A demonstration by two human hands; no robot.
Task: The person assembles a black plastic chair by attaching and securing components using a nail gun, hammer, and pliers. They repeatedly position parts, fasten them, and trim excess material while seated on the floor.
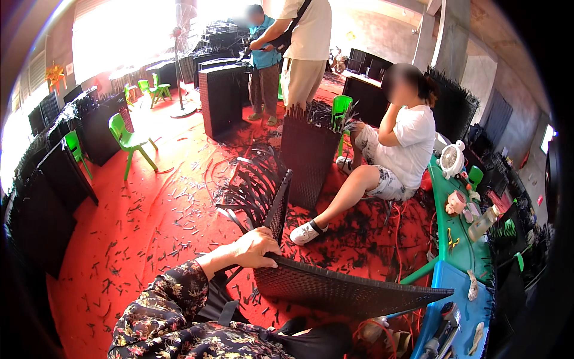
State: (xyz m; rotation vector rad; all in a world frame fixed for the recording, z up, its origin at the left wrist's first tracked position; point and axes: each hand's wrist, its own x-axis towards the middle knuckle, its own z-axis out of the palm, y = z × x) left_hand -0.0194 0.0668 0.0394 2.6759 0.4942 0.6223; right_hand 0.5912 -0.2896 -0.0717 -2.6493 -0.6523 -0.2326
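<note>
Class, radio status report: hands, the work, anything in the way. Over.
Left hand gripping black woven panel at its corner; right hand not in view. Loose black strips fan up just beyond the left hand.

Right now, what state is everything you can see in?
Left hand, grip closed on a black woven panel
Black woven panel, tilted
Tall woven piece, upright, strips loose on top
One green chair, upright, unoccupied
Standing fan, upright, spinning unclear
Small white fan, on the green table, spinning unclear
Red floor covering, littered with black scraps
</note>
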